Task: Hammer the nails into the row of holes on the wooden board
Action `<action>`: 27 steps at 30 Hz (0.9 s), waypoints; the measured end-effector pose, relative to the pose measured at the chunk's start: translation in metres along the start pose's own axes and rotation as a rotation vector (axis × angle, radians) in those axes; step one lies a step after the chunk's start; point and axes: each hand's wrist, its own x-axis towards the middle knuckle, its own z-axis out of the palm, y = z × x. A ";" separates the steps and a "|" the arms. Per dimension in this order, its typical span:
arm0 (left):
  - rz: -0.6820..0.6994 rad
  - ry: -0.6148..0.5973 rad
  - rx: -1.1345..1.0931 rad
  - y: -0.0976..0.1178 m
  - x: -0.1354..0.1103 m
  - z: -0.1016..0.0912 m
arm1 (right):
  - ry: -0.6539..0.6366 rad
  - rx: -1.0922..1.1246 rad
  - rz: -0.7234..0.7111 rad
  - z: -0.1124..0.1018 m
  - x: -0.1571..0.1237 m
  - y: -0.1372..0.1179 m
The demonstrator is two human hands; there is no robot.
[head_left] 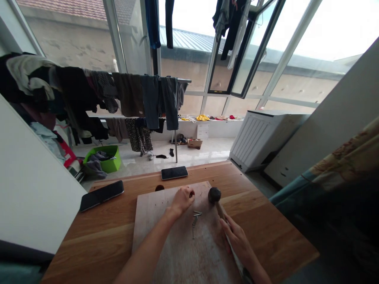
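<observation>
A wooden board (177,244) lies on the table in front of me, with a row of small dark holes or marks toward its far left. My left hand (182,200) rests near the far edge of the board, its fingers closed; what they hold, if anything, is too small to make out. In my right hand (237,236) is a hammer (214,195) with a rounded black head and a wooden handle, gripped by the handle. The head is just right of my left hand. Several loose metal nails or screws (195,217) lie on the board between my hands.
Two phones lie on the wooden table (254,213): one phone (174,172) beyond the board, another phone (102,195) at the left. A round dark hole or disc (159,188) is by the board's far edge. Beyond stand a laundry rack (183,81) and a green basket (111,159).
</observation>
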 end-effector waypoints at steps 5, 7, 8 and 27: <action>-0.005 -0.004 0.028 -0.001 -0.001 -0.001 | 0.064 -0.030 -0.038 -0.003 0.002 0.005; -0.006 -0.011 0.053 0.001 -0.001 -0.002 | 0.080 -0.038 -0.049 -0.003 0.002 0.007; -0.006 -0.013 0.064 0.002 0.000 -0.002 | 0.087 -0.042 -0.052 -0.003 0.002 0.008; 0.024 0.213 -0.268 -0.012 -0.006 0.018 | 0.009 0.017 -0.063 -0.005 0.004 0.003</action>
